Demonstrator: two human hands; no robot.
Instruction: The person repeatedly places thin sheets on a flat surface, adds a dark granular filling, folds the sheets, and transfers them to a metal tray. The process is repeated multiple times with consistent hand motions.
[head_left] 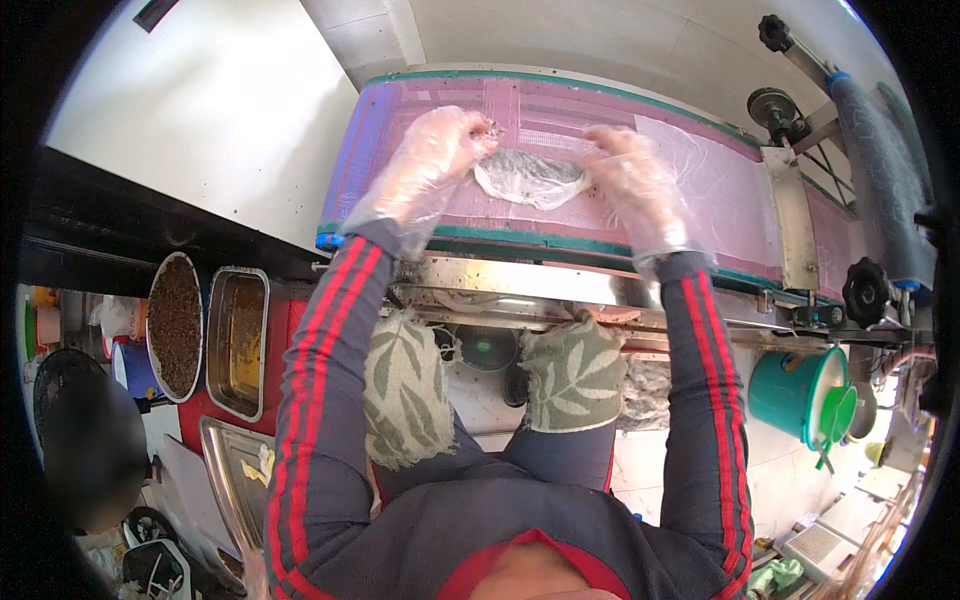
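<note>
A thin, limp white gauze-like piece with a grey speckled patch lies over the pink mesh belt, bunched into a flattened oval. My left hand, in a clear plastic glove, is closed at the left end of the piece, with dark crumbs by the fingertips. At the opposite end my right hand, gloved the same way, has its fingers bent around the edge. Both hands partly hide where they meet the piece.
Green edging borders the belt. Rollers and a black knob stand at the right. Left of me are a bowl of brown granules and a metal tray of yellowish liquid. A green bucket stands at lower right.
</note>
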